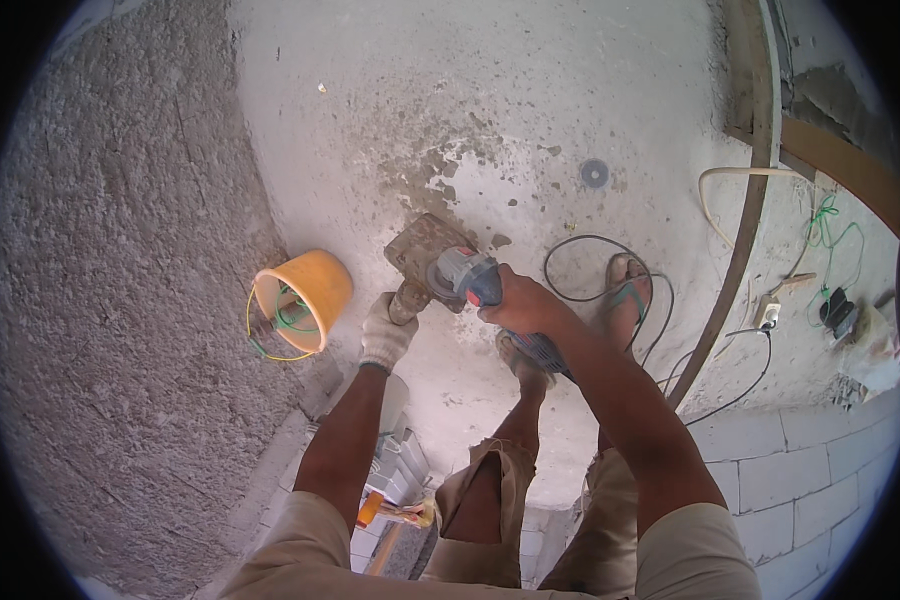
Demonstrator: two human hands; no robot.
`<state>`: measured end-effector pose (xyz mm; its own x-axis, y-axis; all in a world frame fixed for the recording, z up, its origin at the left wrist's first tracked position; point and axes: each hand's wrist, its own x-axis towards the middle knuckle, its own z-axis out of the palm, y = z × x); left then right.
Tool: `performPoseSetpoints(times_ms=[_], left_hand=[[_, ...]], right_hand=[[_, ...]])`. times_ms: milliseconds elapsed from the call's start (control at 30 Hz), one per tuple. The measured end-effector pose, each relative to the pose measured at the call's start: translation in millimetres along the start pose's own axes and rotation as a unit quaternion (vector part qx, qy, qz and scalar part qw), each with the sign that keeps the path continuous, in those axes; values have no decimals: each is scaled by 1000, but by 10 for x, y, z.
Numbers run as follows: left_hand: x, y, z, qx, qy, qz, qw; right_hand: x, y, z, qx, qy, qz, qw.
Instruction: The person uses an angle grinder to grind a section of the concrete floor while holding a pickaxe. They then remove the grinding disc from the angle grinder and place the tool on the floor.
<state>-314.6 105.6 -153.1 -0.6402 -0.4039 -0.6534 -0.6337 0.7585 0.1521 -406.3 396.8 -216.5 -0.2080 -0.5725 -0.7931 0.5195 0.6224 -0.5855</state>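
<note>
My right hand, bare, is wrapped round the blue-and-grey body of an angle grinder. The grinder's head lies over the right side of a dirty, flat, squarish brown plate, close to a short round stub. In a white knitted glove, my left hand closes round this stub, which seems joined to the plate. Whether the disc touches the plate or the stub, I cannot tell. A black cord loops on the floor beside my right foot.
A yellow bucket with green cord inside lies tilted left of my gloved hand. A round disc rests on the floor ahead. A long strip, a power socket and tangled cords lie right. Rough wall stands left, block wall lower right.
</note>
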Motion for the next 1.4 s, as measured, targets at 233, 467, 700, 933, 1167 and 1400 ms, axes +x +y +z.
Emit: performPoseSetpoints(times_ms=[233, 467, 700, 933, 1167, 1400], left_hand=[[15, -65, 12, -7, -3, 11, 1000], [52, -54, 18, -9, -17, 23, 1000], [194, -163, -184, -43, -44, 26, 998], [242, -239, -225, -37, -48, 47, 997], [274, -392, -172, -51, -36, 60, 996], [298, -403, -167, -76, -65, 41, 994]], right_hand=[[198, -191, 13, 9, 26, -27, 999], [288, 5, 1, 21, 30, -1, 999], [62, -2, 122, 30, 37, -10, 999], [78, -3, 146, 20, 48, -9, 999], [9, -83, 125, 31, 22, -14, 999], [114, -7, 130, 27, 36, -13, 999]])
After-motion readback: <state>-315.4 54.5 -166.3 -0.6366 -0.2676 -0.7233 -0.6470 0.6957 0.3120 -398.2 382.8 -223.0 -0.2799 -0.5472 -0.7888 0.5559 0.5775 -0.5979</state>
